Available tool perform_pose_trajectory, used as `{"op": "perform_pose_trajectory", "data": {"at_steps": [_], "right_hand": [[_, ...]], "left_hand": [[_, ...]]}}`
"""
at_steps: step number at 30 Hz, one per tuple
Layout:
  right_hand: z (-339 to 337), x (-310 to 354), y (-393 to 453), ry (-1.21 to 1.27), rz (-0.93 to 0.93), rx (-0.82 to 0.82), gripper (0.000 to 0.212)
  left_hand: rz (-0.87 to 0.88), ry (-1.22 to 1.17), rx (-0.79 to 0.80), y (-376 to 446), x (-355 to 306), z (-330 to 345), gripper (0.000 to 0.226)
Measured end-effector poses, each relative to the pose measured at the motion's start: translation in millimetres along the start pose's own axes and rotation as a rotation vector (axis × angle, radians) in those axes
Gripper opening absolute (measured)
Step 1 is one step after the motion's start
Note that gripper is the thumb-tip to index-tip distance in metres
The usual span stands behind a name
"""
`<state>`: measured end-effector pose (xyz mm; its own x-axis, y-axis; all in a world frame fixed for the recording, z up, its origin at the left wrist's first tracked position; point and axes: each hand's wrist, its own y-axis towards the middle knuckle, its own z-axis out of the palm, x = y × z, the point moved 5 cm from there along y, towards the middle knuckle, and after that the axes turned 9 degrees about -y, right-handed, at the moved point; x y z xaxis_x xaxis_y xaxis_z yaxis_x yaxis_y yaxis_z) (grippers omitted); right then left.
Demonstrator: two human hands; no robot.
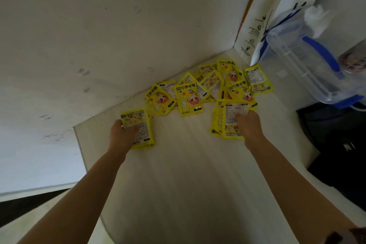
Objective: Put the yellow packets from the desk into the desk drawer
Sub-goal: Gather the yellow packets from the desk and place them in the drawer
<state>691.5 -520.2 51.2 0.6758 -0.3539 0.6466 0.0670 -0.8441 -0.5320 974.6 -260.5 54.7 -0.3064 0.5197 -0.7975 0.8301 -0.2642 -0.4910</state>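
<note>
Several yellow hand-warmer packets point(189, 98) lie scattered in a loose pile at the back of the pale desk point(178, 174), against the wall. My left hand point(122, 134) grips a small stack of yellow packets point(139, 127) near the desk's left edge. On the right, my right hand point(248, 125) is closed on another stack of yellow packets point(227, 121), which rests at the front of the pile. No drawer is visible in this view.
A white paper coffee bag point(265, 14) stands in the back right corner. Beside it sits a clear plastic box with blue handles point(309, 61). A black object point(340, 144) lies off the desk's right side. The white wall point(99, 35) borders the desk at the back and left.
</note>
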Motion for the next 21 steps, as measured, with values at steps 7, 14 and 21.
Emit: {"op": "perform_pose_trajectory", "data": {"at_steps": [7, 14, 21], "right_hand": [[-14.4, -47.3, -53.4, -0.038, -0.025, 0.035, 0.025], [-21.8, -92.7, -109.6, -0.017, 0.024, 0.037, 0.023], [-12.4, -124.4, -172.4, -0.031, 0.061, -0.003, 0.020]], "left_hand": [[0.007, -0.064, 0.019, -66.9, 33.0, -1.7, 0.016], [-0.002, -0.105, 0.107, -119.4, 55.7, 7.7, 0.012], [0.036, -0.057, 0.266, -146.9, 68.7, 11.4, 0.008]]}}
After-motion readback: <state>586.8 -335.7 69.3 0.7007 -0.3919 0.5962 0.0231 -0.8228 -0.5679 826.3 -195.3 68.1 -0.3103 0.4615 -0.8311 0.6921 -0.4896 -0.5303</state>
